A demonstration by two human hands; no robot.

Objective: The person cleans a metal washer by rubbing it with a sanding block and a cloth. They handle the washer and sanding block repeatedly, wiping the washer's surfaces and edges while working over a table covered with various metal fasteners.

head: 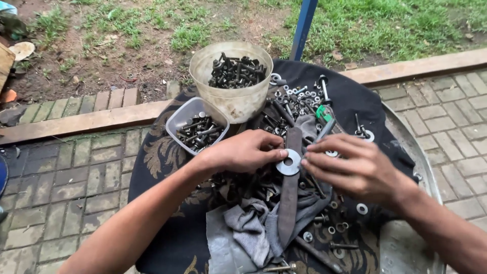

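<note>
Both hands hold one large washer over a cluttered table.
Left hand (248,151) and right hand (350,167) pinch the washer (289,163) at frame centre, bolt tub (231,101) above.

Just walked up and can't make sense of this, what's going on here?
A person holds a large flat metal washer between the left hand and right hand, above a black patterned cloth strewn with loose bolts, washers and grey rags. Behind sit a round cloudy plastic tub and a small clear rectangular container, both holding dark bolts.
</note>
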